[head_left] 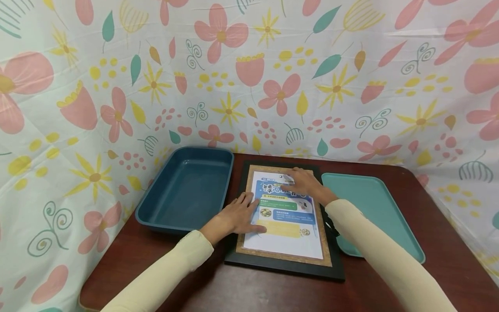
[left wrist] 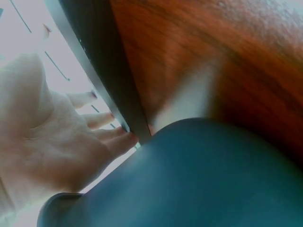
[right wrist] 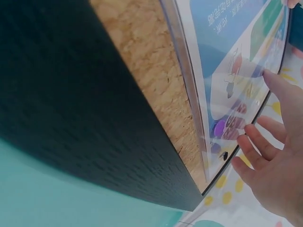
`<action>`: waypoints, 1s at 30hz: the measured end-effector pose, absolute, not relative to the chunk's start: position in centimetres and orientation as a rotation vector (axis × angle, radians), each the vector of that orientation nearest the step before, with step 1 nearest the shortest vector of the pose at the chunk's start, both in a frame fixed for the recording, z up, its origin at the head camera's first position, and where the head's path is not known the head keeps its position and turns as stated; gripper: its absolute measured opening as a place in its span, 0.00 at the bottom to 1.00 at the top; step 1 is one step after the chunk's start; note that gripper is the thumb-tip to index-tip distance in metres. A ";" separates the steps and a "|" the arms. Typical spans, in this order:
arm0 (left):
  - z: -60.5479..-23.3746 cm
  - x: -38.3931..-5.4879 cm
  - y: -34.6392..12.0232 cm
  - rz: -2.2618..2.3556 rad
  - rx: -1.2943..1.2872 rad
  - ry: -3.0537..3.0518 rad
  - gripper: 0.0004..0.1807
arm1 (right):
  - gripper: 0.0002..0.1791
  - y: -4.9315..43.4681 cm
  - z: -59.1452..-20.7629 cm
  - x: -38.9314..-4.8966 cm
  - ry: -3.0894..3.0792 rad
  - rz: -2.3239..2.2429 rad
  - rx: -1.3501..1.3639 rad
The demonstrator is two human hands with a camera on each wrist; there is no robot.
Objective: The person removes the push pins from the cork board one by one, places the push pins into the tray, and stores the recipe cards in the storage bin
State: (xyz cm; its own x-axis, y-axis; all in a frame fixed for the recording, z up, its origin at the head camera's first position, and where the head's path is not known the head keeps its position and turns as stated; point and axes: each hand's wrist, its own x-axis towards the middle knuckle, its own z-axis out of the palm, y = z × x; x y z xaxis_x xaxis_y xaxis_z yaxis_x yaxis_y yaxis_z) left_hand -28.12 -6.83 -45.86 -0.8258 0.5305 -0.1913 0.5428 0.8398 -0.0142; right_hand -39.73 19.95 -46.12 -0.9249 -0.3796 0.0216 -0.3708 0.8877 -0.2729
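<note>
A printed sheet (head_left: 280,242) with blue, green and yellow blocks lies over a cork board (head_left: 253,251) in a black frame (head_left: 288,271). In the right wrist view, a clear film (right wrist: 185,71) shows along the sheet's side edge. My left hand (head_left: 239,214) is at the left side of the sheet, fingers spread and thumb pointing across it. My right hand (head_left: 306,182) reaches over the sheet's top right part, its fingertips right at the surface. In the right wrist view, its fingers look slightly bent with nothing gripped.
A deep dark-blue tray (head_left: 187,190) stands left of the frame, close to my left forearm. On the right lies a flat teal tray (head_left: 374,203), partly under my right sleeve. All rest on a brown wooden table (head_left: 187,268), with a floral curtain (head_left: 273,78) behind.
</note>
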 end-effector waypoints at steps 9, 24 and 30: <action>-45.9 -28.1 -6.9 -0.099 0.845 2.843 0.58 | 0.38 19.7 -46.6 -40.7 3.000 -0.468 -0.603; -46.1 -28.3 -6.9 -0.091 0.839 2.857 0.58 | 0.26 19.6 -47.1 -41.4 3.024 -0.648 -0.635; -46.1 -28.3 -6.8 -0.092 0.835 2.861 0.58 | 0.21 19.4 -47.4 -41.6 3.024 -0.730 -0.552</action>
